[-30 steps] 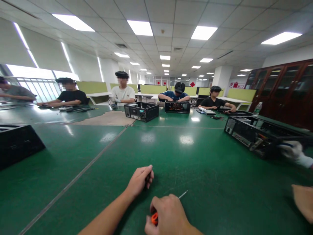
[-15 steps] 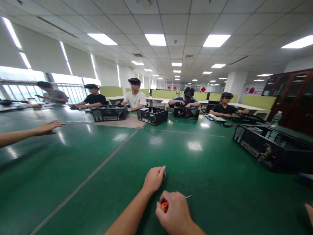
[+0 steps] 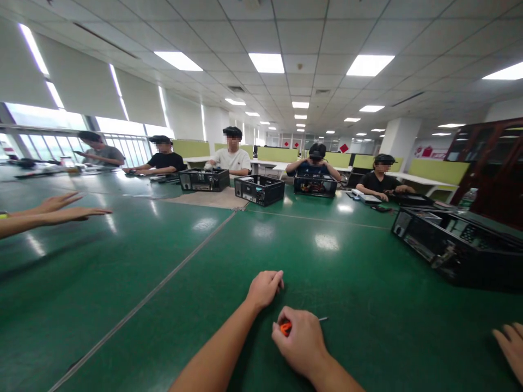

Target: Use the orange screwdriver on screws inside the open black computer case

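My left hand (image 3: 265, 288) rests on the green tabletop (image 3: 347, 261) with its fingers curled closed. Nothing sticks out of it, though its palm is turned away from me. Nearer to me and a little to the right, my right hand (image 3: 304, 340) is wrapped round a screwdriver (image 3: 285, 328). The orange handle shows between thumb and forefinger, and the thin metal shaft pokes out past the knuckles to the right. The middle of the screwdriver is hidden by the hand. The two hands are close together but apart.
An opened black computer case (image 3: 461, 245) stands at the right. Several more, such as one computer case (image 3: 259, 189) in the middle, line the far side before seated people. Another person's outstretched hands (image 3: 77, 213) hover at left; someone's fingers (image 3: 510, 343) enter at right.
My view shifted slightly; my hands keep their poses. A second outstretched hand shows at left, and more fingers at right. A far case turned and moved right. One far person's hands rose to their headset.
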`<control>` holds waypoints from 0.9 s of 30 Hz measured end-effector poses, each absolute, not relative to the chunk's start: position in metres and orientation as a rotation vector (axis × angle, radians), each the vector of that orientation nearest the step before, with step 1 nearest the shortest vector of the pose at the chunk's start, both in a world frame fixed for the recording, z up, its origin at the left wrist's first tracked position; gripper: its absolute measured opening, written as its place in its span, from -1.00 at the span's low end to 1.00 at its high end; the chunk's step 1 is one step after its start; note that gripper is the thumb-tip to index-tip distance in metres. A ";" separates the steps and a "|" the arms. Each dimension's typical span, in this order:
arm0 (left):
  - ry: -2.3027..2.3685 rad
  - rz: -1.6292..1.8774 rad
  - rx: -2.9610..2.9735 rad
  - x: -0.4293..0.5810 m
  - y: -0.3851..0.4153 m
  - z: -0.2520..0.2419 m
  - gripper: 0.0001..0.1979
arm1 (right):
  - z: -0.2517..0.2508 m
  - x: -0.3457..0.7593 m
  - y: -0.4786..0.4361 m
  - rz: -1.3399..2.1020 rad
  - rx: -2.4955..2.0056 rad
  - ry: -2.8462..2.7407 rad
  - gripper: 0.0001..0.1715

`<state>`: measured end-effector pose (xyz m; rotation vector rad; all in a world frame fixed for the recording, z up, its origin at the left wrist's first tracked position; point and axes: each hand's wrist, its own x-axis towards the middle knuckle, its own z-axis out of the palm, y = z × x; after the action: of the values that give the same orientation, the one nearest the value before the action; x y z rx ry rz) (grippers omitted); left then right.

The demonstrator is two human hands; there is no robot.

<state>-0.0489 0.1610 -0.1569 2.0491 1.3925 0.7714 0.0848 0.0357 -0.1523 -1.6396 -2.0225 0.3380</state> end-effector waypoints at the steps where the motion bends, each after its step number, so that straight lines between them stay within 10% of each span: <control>1: 1.395 0.773 2.048 -0.049 0.161 -0.157 -0.40 | -0.153 0.084 0.036 0.336 -1.651 -2.044 -0.82; 27: 1.157 0.868 1.642 -0.069 0.168 -0.154 -0.32 | -0.152 0.081 0.045 0.380 -1.768 -1.976 -0.84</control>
<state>-0.0685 0.1681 -0.1539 1.6420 1.1568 0.8683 0.0814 0.0452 -0.1523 -1.7685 -1.9758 0.3795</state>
